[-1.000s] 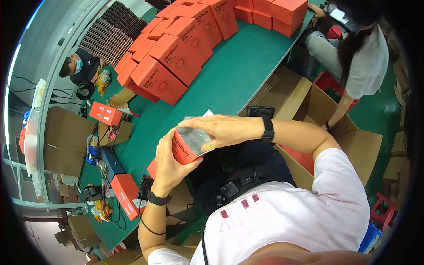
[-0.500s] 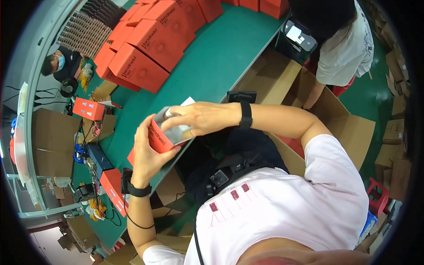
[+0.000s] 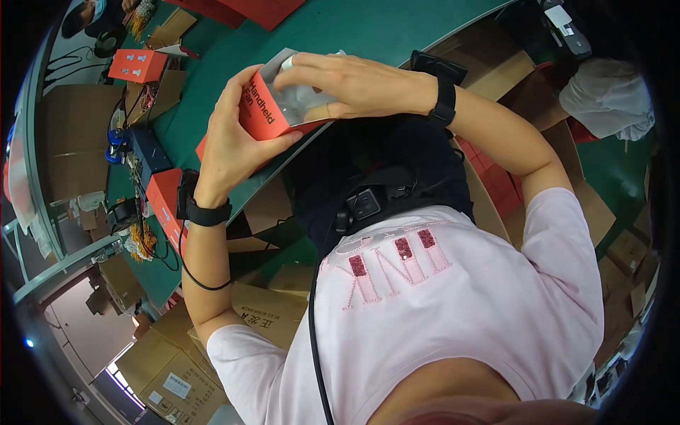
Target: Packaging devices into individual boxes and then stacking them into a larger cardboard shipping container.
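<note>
A red cardboard box (image 3: 258, 113) with an open top is tilted over the near edge of the green table. My left hand (image 3: 230, 138) wraps round its side, the thumb along the lower edge. Over the open top, my right hand (image 3: 347, 83) has its fingers curled into the box. Between those fingers and the thumb shows a clear plastic bag (image 3: 303, 99); what the bag holds is hidden. A white covering sits on one right fingertip, and a beige one on the thumb. Both wrists wear black straps with small devices.
More red boxes (image 3: 265, 8) stand at the table's far side. On the left lie another red box (image 3: 164, 205), a blue case (image 3: 150, 152) and cables. Open cartons (image 3: 489, 53) stand beyond the table edge at right, near a person in a light shirt (image 3: 605, 99).
The view has shifted, so the box and both hands sit higher in it. My right fingers stay in the box opening, and the left hand keeps its hold. The person at right has bent lower.
</note>
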Tool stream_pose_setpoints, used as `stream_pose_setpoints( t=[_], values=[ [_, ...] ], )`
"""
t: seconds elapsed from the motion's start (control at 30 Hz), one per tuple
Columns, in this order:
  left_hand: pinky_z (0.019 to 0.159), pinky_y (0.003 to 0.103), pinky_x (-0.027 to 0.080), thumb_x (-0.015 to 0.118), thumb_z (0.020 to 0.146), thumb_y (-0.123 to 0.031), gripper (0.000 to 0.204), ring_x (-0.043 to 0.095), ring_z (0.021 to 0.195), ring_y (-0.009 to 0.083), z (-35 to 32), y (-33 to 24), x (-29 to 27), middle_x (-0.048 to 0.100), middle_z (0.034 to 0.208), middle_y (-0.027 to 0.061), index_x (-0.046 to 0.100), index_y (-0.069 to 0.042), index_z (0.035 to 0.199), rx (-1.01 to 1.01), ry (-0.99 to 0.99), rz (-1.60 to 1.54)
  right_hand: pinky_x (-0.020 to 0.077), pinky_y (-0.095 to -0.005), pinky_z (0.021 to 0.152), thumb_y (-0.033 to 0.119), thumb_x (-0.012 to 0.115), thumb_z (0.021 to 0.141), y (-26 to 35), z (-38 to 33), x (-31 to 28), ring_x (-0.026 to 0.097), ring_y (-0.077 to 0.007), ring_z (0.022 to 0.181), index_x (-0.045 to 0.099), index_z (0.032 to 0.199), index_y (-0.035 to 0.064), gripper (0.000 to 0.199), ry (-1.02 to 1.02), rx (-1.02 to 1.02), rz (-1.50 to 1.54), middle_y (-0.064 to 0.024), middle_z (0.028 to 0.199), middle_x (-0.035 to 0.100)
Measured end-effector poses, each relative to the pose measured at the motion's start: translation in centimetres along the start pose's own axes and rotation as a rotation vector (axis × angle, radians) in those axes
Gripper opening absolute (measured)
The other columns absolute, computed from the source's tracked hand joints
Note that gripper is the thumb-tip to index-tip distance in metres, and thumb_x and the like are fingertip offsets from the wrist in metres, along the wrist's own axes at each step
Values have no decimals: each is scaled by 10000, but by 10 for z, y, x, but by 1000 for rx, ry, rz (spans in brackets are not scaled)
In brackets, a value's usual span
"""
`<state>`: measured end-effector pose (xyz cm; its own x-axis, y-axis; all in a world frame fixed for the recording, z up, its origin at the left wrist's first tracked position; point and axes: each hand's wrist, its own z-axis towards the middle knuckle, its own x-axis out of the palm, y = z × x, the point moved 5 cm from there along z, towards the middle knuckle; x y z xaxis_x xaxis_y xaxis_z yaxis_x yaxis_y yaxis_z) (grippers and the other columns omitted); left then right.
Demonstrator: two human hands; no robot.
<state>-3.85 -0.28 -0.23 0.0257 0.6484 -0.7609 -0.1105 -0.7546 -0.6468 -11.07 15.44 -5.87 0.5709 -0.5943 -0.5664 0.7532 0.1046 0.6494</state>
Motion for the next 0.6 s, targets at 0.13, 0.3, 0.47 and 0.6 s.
stream_pose_setpoints(
  t=[0.13, 0.3, 0.47, 0.6],
  values=[
    [1001, 387, 479, 926, 600, -207, 892, 600, 1145, 286, -1, 3, 5, 609, 1244, 136, 493, -28, 1360, -6, 12, 31, 555, -389, 774, 185, 741, 865, -8, 3, 12, 685, -303, 893, 534, 1340, 56, 534, -48, 72, -48, -152, 1060, 666],
    [1011, 411, 465, 925, 599, -223, 896, 591, 1146, 318, -1, 6, 13, 609, 1256, 140, 496, -44, 1364, 13, 32, 154, 559, -381, 770, 184, 743, 844, -20, 6, 23, 716, -324, 880, 622, 1221, -7, 440, 123, 278, 228, -201, 932, 714],
    [1002, 433, 456, 922, 601, -223, 905, 580, 1143, 350, -3, 10, 2, 607, 1255, 158, 487, -53, 1377, 7, 38, 212, 558, -355, 750, 179, 749, 839, -36, 5, -7, 718, -285, 852, 680, 1111, -8, 337, 58, 129, 121, -167, 952, 729],
    [1014, 439, 446, 916, 633, -279, 917, 573, 1157, 364, -3, 22, -5, 601, 1264, 182, 469, -29, 1393, -23, 26, 225, 557, -380, 685, 243, 709, 849, -47, -1, -66, 705, -282, 770, 705, 951, 9, 256, 2, 172, 70, -165, 827, 705]
  ],
)
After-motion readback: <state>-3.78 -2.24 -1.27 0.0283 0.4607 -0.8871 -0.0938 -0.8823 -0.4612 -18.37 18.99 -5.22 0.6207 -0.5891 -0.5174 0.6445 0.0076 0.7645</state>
